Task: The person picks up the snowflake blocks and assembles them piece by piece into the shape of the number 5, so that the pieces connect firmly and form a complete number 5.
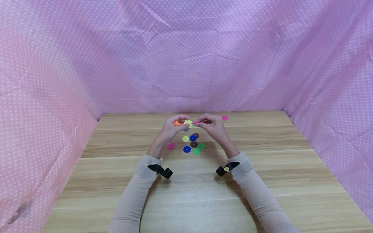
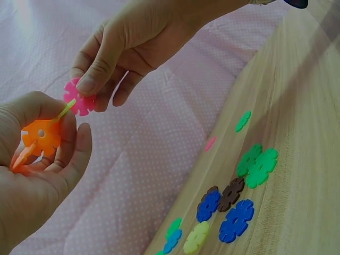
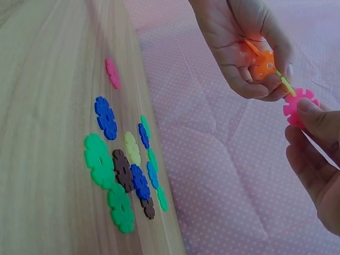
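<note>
Beige sleeves (image 1: 128, 202) reach across the worktop (image 1: 201, 200) toward its far edge, where the left grip (image 1: 172, 127) holds orange discs (image 2: 48, 133) joined to a yellow disc (image 1: 187, 122) and the right grip (image 1: 215, 127) pinches a pink disc (image 2: 82, 103) touching the yellow; loose discs (image 1: 193, 138) lie short of that edge.

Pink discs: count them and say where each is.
3. One pink disc is pinched in the right hand; a second pink disc lies on the table, left of a blue disc; a third pink disc lies toward the back, right of that hand. Others may be hidden.
</note>
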`<state>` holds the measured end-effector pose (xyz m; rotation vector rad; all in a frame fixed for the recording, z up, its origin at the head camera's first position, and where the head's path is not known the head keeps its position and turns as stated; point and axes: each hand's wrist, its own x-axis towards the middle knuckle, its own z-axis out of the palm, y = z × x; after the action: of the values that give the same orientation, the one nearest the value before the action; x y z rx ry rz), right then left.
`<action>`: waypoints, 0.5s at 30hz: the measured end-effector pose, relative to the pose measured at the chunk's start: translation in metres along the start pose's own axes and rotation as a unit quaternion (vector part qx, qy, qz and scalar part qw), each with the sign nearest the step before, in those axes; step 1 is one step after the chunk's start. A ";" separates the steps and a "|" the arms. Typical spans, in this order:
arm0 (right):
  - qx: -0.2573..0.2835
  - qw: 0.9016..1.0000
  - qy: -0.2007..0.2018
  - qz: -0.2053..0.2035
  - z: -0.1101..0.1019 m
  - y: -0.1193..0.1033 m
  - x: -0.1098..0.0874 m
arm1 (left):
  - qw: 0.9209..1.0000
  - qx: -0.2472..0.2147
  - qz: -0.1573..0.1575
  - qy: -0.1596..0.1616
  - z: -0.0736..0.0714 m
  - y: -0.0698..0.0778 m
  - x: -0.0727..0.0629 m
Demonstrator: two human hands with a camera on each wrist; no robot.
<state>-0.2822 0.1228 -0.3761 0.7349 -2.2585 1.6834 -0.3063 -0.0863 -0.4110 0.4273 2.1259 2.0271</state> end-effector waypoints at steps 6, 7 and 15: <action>0.041 0.999 0.007 -0.003 0.001 0.003 0.000 | 1.000 0.014 -0.002 -0.006 0.000 0.001 0.000; 0.047 0.999 0.009 -0.003 0.001 0.004 0.000 | 1.000 0.017 0.000 -0.007 0.000 0.001 0.000; 0.061 0.997 0.054 -0.004 0.008 0.003 -0.001 | 1.000 0.021 0.020 -0.010 0.002 0.003 0.000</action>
<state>-0.2821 0.1156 -0.3815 0.6597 -2.0922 1.8249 -0.3056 -0.0847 -0.4084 0.4977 2.1681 1.9931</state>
